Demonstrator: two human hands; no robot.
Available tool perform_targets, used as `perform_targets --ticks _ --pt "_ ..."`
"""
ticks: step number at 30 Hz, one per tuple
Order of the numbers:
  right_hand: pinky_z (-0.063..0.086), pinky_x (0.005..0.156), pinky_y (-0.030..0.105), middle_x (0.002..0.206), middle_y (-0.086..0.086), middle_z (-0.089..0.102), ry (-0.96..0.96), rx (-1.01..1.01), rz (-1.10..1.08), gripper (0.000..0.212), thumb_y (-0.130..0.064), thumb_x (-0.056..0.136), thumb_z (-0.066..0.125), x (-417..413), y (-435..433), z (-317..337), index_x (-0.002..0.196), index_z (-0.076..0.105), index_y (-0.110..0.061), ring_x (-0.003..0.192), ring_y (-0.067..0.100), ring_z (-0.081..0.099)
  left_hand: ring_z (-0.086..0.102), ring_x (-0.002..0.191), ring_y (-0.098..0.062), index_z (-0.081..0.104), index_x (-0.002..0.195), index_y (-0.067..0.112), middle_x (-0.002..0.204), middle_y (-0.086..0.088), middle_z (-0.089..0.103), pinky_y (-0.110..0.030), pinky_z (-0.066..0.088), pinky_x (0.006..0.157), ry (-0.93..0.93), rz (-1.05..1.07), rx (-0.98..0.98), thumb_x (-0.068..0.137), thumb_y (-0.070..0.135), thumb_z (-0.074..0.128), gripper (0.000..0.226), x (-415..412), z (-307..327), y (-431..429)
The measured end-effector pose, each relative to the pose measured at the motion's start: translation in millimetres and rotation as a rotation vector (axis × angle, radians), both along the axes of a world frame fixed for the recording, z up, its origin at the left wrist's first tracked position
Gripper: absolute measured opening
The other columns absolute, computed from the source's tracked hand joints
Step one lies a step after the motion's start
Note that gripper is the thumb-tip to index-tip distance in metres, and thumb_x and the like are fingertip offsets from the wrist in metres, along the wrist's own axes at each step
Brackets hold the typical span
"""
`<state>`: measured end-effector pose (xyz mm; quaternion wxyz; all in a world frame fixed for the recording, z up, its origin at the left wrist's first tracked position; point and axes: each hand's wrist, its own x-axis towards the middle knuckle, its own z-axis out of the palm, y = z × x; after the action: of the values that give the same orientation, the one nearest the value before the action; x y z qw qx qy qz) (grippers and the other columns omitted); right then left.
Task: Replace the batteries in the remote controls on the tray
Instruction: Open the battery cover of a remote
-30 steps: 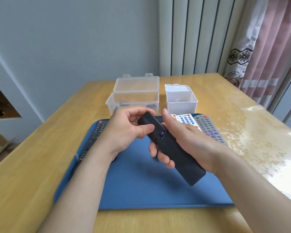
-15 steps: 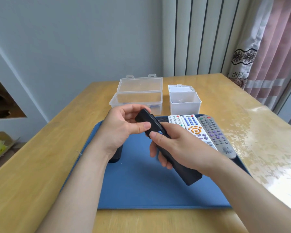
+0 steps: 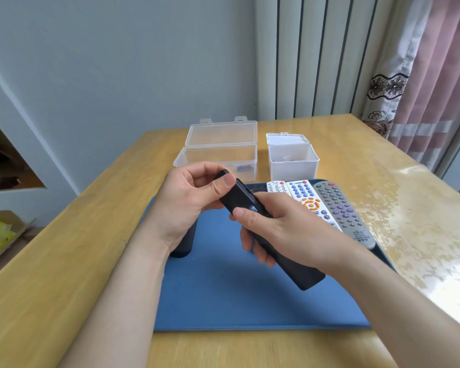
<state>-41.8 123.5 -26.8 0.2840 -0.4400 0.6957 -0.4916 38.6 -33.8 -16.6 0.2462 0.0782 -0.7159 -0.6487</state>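
I hold a black remote (image 3: pixel 300 272) back side up over the blue tray (image 3: pixel 250 301). My right hand (image 3: pixel 282 232) grips its middle, thumb near a gap where a bluish battery (image 3: pixel 251 208) shows. My left hand (image 3: pixel 189 203) pinches the black battery cover (image 3: pixel 237 197) at the remote's far end, thumb on top. On the tray's right lie two white remotes (image 3: pixel 303 197) and a grey remote (image 3: pixel 343 211), buttons up. Another dark remote (image 3: pixel 182 245) lies under my left wrist, mostly hidden.
A clear open box (image 3: pixel 221 158) with a small battery (image 3: pixel 243 168) inside stands behind the tray. Beside it is a white open box (image 3: pixel 292 160). The wooden table (image 3: pixel 64 261) reaches a wall at the back; curtains (image 3: pixel 430 75) hang at right.
The camera view has risen and shifted a little. My left thumb now lies on top of the cover at the remote's far end, and the cover sits slightly further out, showing the battery.
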Motion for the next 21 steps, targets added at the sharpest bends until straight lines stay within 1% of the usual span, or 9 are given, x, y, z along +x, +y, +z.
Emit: perform_targets --ticks 4,6,8,10,12,16,19,21 --pt "0.050 0.050 0.033 0.067 0.010 0.063 -0.042 -0.002 -0.014 0.032 -0.033 0.101 0.048 0.2 0.0 -0.2 0.101 0.056 -0.002 0.050 0.023 0.060 0.062 0.075 -0.025 0.072 0.077 0.024 0.077 -0.003 0.072 -0.047 0.050 0.079 0.033 0.057 0.004 0.076 0.030 0.072 0.007 -2.6 -1.8 3.2" --pt "0.050 0.051 0.035 0.068 0.011 0.063 -0.049 0.004 -0.016 0.033 -0.034 0.101 0.047 -0.2 -0.2 -0.5 0.101 0.056 -0.003 0.050 0.025 0.060 0.063 0.074 -0.024 0.072 0.077 0.024 0.077 -0.003 0.072 -0.046 0.050 0.079 0.029 0.064 0.002 0.076 0.029 0.071 0.005 -3.1 -2.4 2.4" --pt "0.050 0.051 0.035 0.068 0.011 0.062 -0.064 0.002 -0.010 0.033 -0.034 0.101 0.047 -0.4 -0.2 -0.1 0.101 0.056 -0.003 0.050 0.025 0.060 0.064 0.072 -0.023 0.073 0.078 0.022 0.077 -0.004 0.072 -0.042 0.052 0.076 0.025 0.046 -0.013 0.074 0.025 0.073 0.005 -2.6 -2.1 1.5" --pt "0.049 0.050 0.033 0.067 0.011 0.061 -0.081 0.002 0.003 0.033 -0.034 0.101 0.049 0.0 0.6 0.6 0.103 0.056 -0.001 0.050 0.024 0.059 0.065 0.069 -0.021 0.073 0.080 0.018 0.076 -0.004 0.072 -0.038 0.054 0.072 0.028 0.034 -0.040 0.073 0.022 0.079 0.010 -1.2 -0.6 0.6" --pt "0.048 0.049 0.031 0.066 0.010 0.061 -0.085 0.009 0.009 0.034 -0.033 0.101 0.050 0.5 0.9 0.3 0.104 0.056 0.001 0.049 0.023 0.058 0.066 0.068 -0.020 0.071 0.085 0.013 0.075 -0.005 0.072 -0.036 0.055 0.070 0.021 0.029 -0.073 0.070 0.023 0.075 0.018 0.5 1.3 -0.5" --pt "0.048 0.046 0.030 0.063 0.007 0.061 -0.040 0.021 -0.023 0.034 -0.031 0.101 0.052 0.2 -1.2 -1.8 0.102 0.054 0.004 0.047 0.021 0.059 0.067 0.071 -0.017 0.070 0.086 0.014 0.076 -0.003 0.073 -0.039 0.056 0.072 -0.009 0.043 -0.150 0.068 0.025 0.072 0.021 1.2 2.8 -0.7" --pt "0.048 0.046 0.030 0.062 0.005 0.062 -0.018 0.014 -0.039 0.032 -0.031 0.101 0.050 -0.5 -1.6 -2.5 0.100 0.053 0.000 0.047 0.021 0.060 0.067 0.069 -0.017 0.068 0.088 0.013 0.076 -0.002 0.073 -0.037 0.055 0.069 -0.015 0.074 -0.126 0.070 0.029 0.070 0.024 -2.1 0.2 2.6" --pt "0.048 0.046 0.031 0.062 0.005 0.062 -0.019 0.007 -0.044 0.030 -0.032 0.101 0.049 -0.8 -1.5 -2.1 0.099 0.053 -0.002 0.047 0.022 0.060 0.067 0.070 -0.019 0.068 0.089 0.012 0.077 -0.003 0.073 -0.039 0.054 0.070 -0.013 0.089 -0.095 0.072 0.032 0.070 0.026 -4.2 -1.9 5.2"
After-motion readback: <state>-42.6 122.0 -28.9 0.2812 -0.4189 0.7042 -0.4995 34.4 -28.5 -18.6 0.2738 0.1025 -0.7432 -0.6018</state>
